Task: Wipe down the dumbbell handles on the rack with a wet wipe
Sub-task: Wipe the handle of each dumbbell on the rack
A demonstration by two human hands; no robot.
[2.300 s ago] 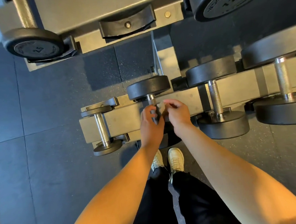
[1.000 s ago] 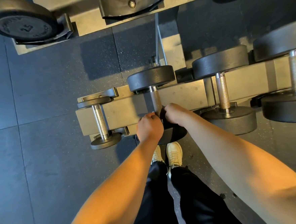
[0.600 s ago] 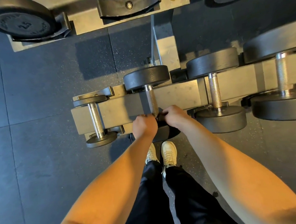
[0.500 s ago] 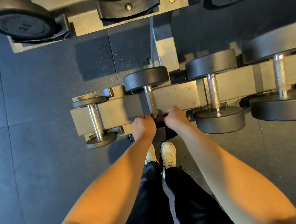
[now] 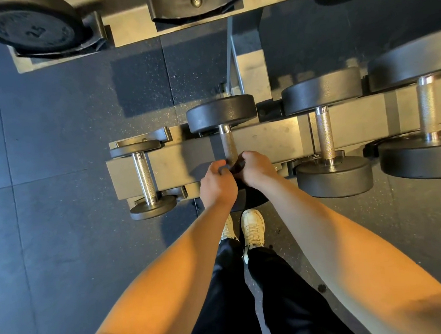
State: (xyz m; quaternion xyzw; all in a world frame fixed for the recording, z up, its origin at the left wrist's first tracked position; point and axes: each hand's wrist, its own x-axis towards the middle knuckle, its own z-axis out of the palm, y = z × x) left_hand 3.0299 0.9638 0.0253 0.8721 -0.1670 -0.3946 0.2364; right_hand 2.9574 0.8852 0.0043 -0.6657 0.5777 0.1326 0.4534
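On the low rack rail point(image 5: 272, 139) lies a dumbbell with a knurled steel handle point(image 5: 227, 143) and black round heads. My left hand point(image 5: 217, 186) and my right hand point(image 5: 257, 169) meet at the near end of that handle, fingers curled. Between them they pinch a dark, crumpled wet wipe point(image 5: 236, 165) against the bar. The near head of this dumbbell is mostly hidden under my hands and wrists.
A small dumbbell point(image 5: 144, 177) lies to the left; two bigger ones point(image 5: 325, 133) point(image 5: 428, 108) lie to the right on the same rail. The upper tier holds a "25" dumbbell point(image 5: 34, 26) and a bare black cradle point(image 5: 194, 1). My shoes point(image 5: 252, 227) stand on dark rubber flooring.
Both hands slid with the wipe from the middle of the handle down to its near end. Over the last half second they have barely moved.
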